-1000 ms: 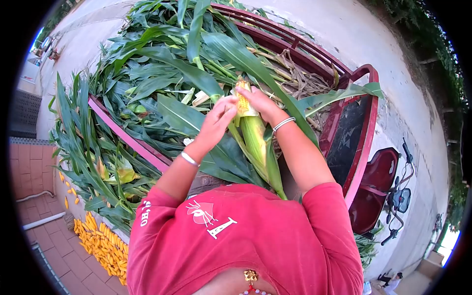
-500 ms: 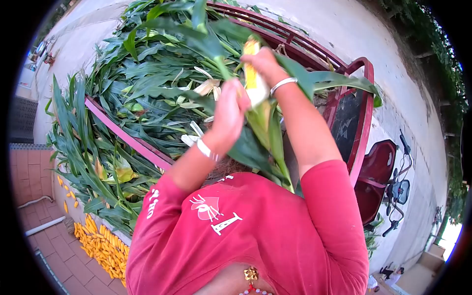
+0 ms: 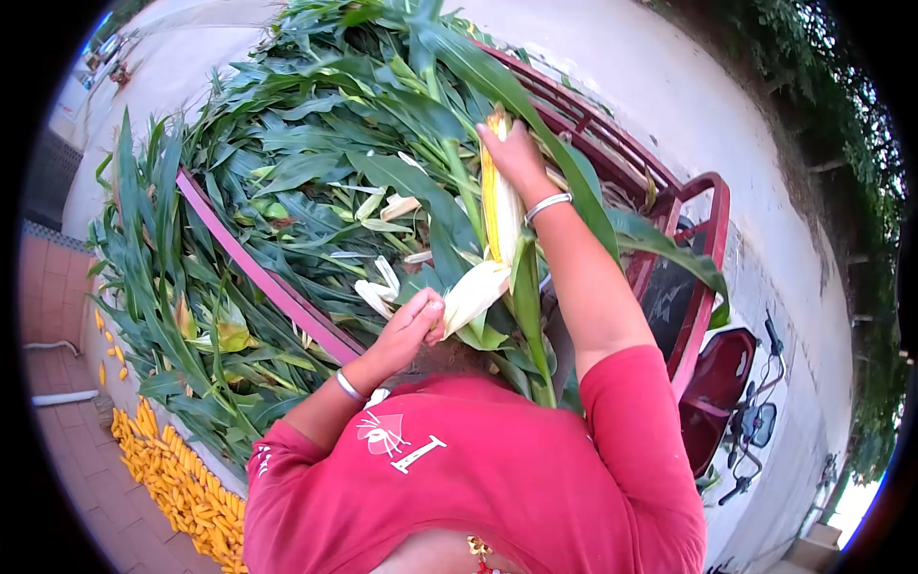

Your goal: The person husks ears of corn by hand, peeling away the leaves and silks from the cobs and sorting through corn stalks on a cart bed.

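Note:
My right hand [image 3: 516,158] is wrapped round the upper part of a corn ear [image 3: 492,210], which points away from me on its green stalk [image 3: 528,306]. Yellow kernels show along the ear's left side, while pale husk still covers the right. Lower and to the left, my left hand [image 3: 421,316] is closed on a strip of pale husk [image 3: 476,292] that hangs from the ear's base. Long green leaves [image 3: 574,182] pass beside my right hand and wrist.
A big heap of green corn stalks [image 3: 316,124] fills the red-railed cart [image 3: 574,105]. A pink rail [image 3: 258,268] crosses it at the left. Peeled yellow cobs [image 3: 182,478] lie at lower left. A dark red seat [image 3: 712,397] and handlebars [image 3: 760,411] stand at right.
My left hand has moved down toward my body from beside the ear, drawing husk down with it. More yellow kernels show. My right hand still holds the ear, slightly lower.

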